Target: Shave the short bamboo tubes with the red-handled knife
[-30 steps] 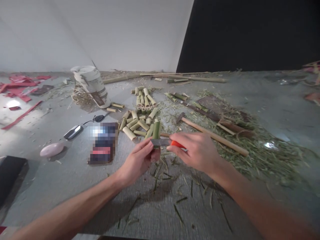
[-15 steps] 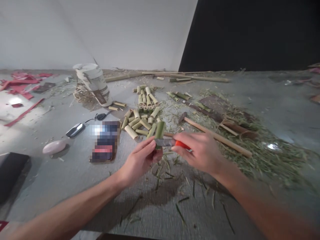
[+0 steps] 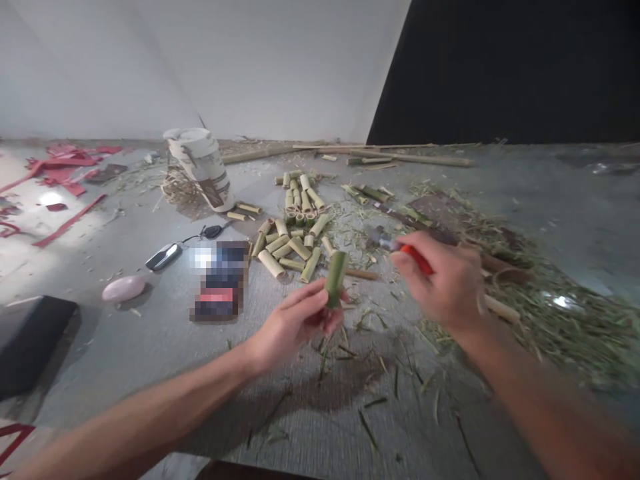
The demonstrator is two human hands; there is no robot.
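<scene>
My left hand (image 3: 305,317) is closed around the lower end of a short green bamboo piece (image 3: 338,277), which it holds nearly upright with a slight tilt. My right hand (image 3: 437,273) grips the red handle of a knife (image 3: 416,259) to the right, apart from the bamboo. The blade points left and is blurred by motion. Just beyond my left hand lies a pile of short peeled bamboo pieces (image 3: 290,247). A wooden handle (image 3: 503,308) shows partly from behind my right hand and wrist.
Green shavings (image 3: 565,333) cover the right side. A phone (image 3: 220,280), a key fob (image 3: 164,257), a pink oval object (image 3: 123,288) and a black case (image 3: 35,340) lie left. Behind them stands a white bucket (image 3: 200,167). Long bamboo poles (image 3: 425,158) lie by the wall.
My right hand has drawn the knife away from the bamboo, off to the right. My left hand still holds the bamboo piece, now a little more tilted. The whole view has shifted slightly.
</scene>
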